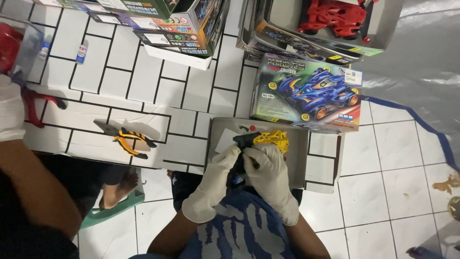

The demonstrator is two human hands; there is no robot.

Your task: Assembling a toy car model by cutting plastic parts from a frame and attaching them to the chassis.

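**A:** I begin with the big things. What carries everything here?

**B:** A low counter point(143, 96) with a white brick pattern. On its far side I see stacked toy car boxes point(177, 24). More to the right is one box with a blue racing car picture point(306, 93), and behind it an open box with a red car body point(335, 17). Just in front of the picture box lies a grey tray point(297, 158), and both my hands work over it.

**A:** And the thing you hold?

**B:** A small dark model car chassis point(244, 140) with a yellow part point(273, 140) fixed on its far right end. Its long axis runs left to right, a little tilted, above the near edge of the tray.

**A:** The state of each grip?

**B:** Both hands wear white gloves. My left hand point(218, 172) is closed around the left side of the chassis from below. My right hand point(270, 168) is closed on it too, the fingers curled over the middle. The yellow part lies just beyond the right hand, so this hand is the nearer one to it.

**A:** Anything smaller?

**B:** Yellow-handled pliers point(128, 139) lie on the counter, well apart to the left. Another person's gloved hand point(10, 110) is at the left edge, beside red-handled cutters point(38, 108).
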